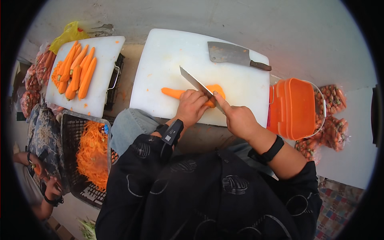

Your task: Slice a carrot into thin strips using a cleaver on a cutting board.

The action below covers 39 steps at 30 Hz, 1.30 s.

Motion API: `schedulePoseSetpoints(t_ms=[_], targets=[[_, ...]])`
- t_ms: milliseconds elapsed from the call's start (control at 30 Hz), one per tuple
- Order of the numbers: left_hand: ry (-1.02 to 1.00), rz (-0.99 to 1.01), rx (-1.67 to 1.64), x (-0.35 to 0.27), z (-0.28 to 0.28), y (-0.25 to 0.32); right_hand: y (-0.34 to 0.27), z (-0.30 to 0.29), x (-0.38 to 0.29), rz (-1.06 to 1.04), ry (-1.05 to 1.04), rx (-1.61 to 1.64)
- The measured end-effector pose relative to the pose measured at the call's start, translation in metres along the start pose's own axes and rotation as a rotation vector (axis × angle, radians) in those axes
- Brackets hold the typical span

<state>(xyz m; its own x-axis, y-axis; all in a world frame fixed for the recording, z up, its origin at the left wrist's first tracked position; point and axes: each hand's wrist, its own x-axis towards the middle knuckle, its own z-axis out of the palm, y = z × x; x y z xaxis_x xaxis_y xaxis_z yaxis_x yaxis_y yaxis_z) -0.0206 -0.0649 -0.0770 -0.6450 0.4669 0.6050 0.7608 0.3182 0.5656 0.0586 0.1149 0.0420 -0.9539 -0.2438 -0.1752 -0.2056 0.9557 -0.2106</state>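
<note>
A peeled carrot (173,92) lies on the large white cutting board (168,54), its thin end pointing left. My left hand (192,106) presses down on it with bent fingers. In my right hand (240,118) is a knife (195,81) with a broad blade, the forefinger stretched along its spine. The blade crosses the carrot close beside my left fingertips, and its handle is hidden in my grip. Cut carrot slices (216,89) lie just beyond the blade. Farther back on the board, a cleaver (229,53) with a dark handle rests flat.
To the left, a second white board (105,57) bears several peeled carrots (79,70). Below it stands a black crate (70,144) with carrot peelings (93,153). An orange bucket (300,108) adjoins the board's right side, near bagged carrots (334,132). Another person's hands (52,187) work at lower left.
</note>
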Motion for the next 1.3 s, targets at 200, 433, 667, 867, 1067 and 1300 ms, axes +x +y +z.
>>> schedulePoseSetpoints(t_ms=[200,433,667,867,1067,1300], targets=[[-0.009,0.018,-0.020,-0.002,0.002,0.000,0.003,0.039,0.029,-0.009,0.050,0.026],[-0.037,0.040,-0.025,-0.006,-0.006,-0.003,0.015,0.061,0.023,-0.052,0.260,0.110],[-0.011,0.076,-0.034,-0.006,-0.004,-0.006,0.009,0.006,-0.002,-0.070,0.150,0.123],[-0.016,0.056,-0.040,-0.004,-0.003,-0.005,0.009,-0.014,-0.031,-0.044,0.083,0.099],[-0.014,0.049,-0.052,-0.004,-0.003,-0.007,0.004,-0.016,-0.031,-0.028,0.059,0.083],[-0.020,0.009,-0.061,-0.004,-0.003,-0.005,0.003,-0.007,-0.016,-0.041,0.058,0.092]])
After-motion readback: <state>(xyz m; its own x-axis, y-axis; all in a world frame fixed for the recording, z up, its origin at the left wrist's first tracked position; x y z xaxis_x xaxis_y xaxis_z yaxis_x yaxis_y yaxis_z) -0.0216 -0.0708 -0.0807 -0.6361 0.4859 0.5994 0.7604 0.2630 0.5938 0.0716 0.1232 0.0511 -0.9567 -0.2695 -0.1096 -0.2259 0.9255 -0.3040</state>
